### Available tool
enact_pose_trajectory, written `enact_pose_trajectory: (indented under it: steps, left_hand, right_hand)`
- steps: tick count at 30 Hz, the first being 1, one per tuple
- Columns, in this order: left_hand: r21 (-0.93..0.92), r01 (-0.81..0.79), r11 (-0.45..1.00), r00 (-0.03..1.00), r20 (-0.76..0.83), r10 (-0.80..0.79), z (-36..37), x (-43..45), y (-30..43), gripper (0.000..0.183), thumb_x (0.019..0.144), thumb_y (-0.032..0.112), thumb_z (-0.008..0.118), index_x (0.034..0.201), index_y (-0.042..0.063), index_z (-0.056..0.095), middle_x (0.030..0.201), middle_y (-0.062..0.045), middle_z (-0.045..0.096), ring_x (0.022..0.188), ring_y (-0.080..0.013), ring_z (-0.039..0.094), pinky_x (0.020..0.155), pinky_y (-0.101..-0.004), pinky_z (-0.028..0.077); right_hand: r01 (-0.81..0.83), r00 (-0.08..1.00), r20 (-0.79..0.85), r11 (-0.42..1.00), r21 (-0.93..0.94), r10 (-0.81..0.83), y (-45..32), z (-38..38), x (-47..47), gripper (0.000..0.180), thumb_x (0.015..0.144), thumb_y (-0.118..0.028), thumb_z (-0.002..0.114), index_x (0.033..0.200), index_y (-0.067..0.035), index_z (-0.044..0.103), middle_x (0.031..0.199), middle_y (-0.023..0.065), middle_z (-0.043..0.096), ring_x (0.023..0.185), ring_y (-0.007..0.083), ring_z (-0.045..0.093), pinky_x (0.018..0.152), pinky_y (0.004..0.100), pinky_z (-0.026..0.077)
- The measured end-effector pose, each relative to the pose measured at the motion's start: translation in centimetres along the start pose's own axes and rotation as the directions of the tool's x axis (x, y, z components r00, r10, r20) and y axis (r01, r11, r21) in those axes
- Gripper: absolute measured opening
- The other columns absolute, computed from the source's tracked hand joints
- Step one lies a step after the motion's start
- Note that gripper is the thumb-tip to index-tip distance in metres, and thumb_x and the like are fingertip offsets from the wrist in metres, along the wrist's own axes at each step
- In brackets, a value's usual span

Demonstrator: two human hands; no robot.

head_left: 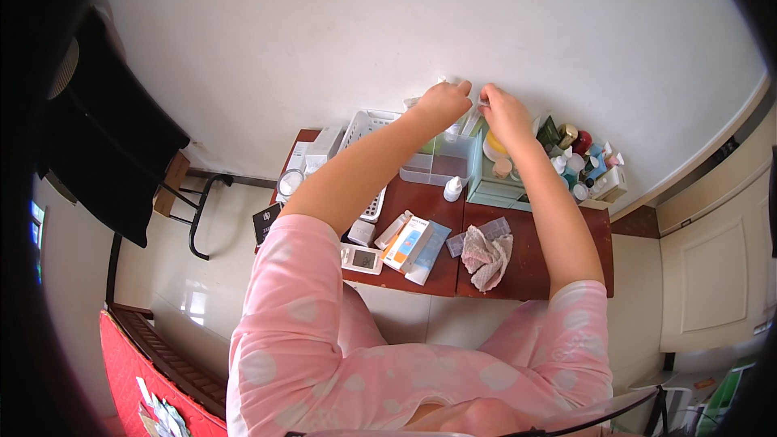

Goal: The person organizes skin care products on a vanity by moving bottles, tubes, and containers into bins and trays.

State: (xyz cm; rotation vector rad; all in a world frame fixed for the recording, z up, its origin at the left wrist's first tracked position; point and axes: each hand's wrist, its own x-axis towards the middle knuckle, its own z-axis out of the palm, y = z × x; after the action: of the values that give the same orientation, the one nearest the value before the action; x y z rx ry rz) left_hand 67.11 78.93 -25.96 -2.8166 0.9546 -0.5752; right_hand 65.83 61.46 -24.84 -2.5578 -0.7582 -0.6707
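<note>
Both arms reach to the back of a red-brown wooden table (pixel 425 194), near the wall. My left hand (pixel 448 100) is curled above a clear divided plastic box (pixel 434 169); a white-capped item shows just behind it, and whether it grips anything is hidden. My right hand (pixel 501 110) pinches a small, pale, clear-looking item (pixel 484 101) above the left edge of a light green drawer organizer (pixel 498 191). A small white dropper bottle (pixel 453 189) stands in front of the clear box. A white plastic basket (pixel 364 124) lies partly under my left forearm.
Near the front edge lie a white device with a display (pixel 363 259), an orange and white carton (pixel 408 243), a blue packet (pixel 428 255), a crumpled cloth (pixel 487 258) and a clear compartment case (pixel 499 228). Cosmetic bottles and jars (pixel 576 161) crowd the right. A black chair (pixel 115 127) stands left.
</note>
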Motion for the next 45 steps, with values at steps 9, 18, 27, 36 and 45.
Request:
enact_pose_trajectory:
  steps: [9, 18, 27, 36, 45]
  left_hand:
    - [0.045, 0.000, 0.999, 0.999, -0.041, 0.002, 2.4, -1.0, 1.6, 0.014, 0.077, 0.008, 0.061, 0.091, 0.006, 0.062, 0.096, -0.006, 0.055, 0.089, -0.0233, 0.063, 0.079, -0.0355, 0.053]
    - [-0.026, -0.039, 0.999, 0.993, -0.116, 0.035, 3.2, -3.2, 2.1, 0.029, 0.076, 0.006, 0.058, 0.105, 0.008, 0.055, 0.106, -0.005, 0.058, 0.098, -0.0226, 0.060, 0.087, -0.0349, 0.047]
    - [-0.029, -0.059, 0.998, 0.987, -0.148, 0.054, -0.9, -6.8, 3.2, 0.026, 0.079, 0.009, 0.056, 0.104, 0.008, 0.061, 0.117, -0.008, 0.060, 0.110, -0.0235, 0.057, 0.094, -0.0357, 0.044]
    - [-0.502, 0.246, 0.829, 0.910, -0.175, -0.376, -10.9, -16.8, 5.2, 0.028, 0.080, 0.010, 0.068, 0.108, 0.007, 0.064, 0.117, -0.011, 0.063, 0.109, -0.0288, 0.058, 0.093, -0.0387, 0.047]
    - [-0.725, 0.339, 0.599, 0.849, -0.038, -0.526, -3.3, -25.4, 15.2, 0.046, 0.077, 0.007, 0.070, 0.120, 0.007, 0.056, 0.134, -0.018, 0.046, 0.122, -0.0378, 0.045, 0.101, -0.0442, 0.040]
  right_hand:
    - [-0.010, 0.998, 0.068, 1.000, -0.004, 0.010, 0.5, 2.0, 0.4, 0.015, 0.079, -0.005, 0.062, 0.089, -0.003, 0.052, 0.081, 0.0177, 0.064, 0.078, 0.0380, 0.062, 0.068, 0.0471, 0.048]
    - [0.105, 0.989, 0.126, 0.970, -0.217, -0.079, 0.7, 3.3, -0.1, 0.006, 0.077, -0.007, 0.057, 0.074, -0.005, 0.063, 0.077, 0.0122, 0.065, 0.078, 0.0307, 0.064, 0.069, 0.0428, 0.047]
    - [0.178, 0.983, 0.014, 0.944, -0.279, -0.181, -2.0, 1.1, -2.4, 0.011, 0.076, -0.008, 0.062, 0.084, -0.011, 0.070, 0.097, 0.0031, 0.062, 0.098, 0.0213, 0.057, 0.085, 0.0388, 0.040]
    - [0.017, 0.994, 0.097, 0.957, 0.290, -0.047, -7.9, -2.9, -13.7, 0.017, 0.076, -0.006, 0.068, 0.093, -0.004, 0.065, 0.093, 0.0095, 0.061, 0.089, 0.0299, 0.060, 0.075, 0.0407, 0.049]
    - [-0.047, 0.996, -0.064, 0.958, 0.283, 0.068, -12.2, -0.3, -26.9, 0.033, 0.076, -0.006, 0.071, 0.106, -0.003, 0.057, 0.095, 0.0122, 0.059, 0.082, 0.0306, 0.059, 0.074, 0.0405, 0.047]
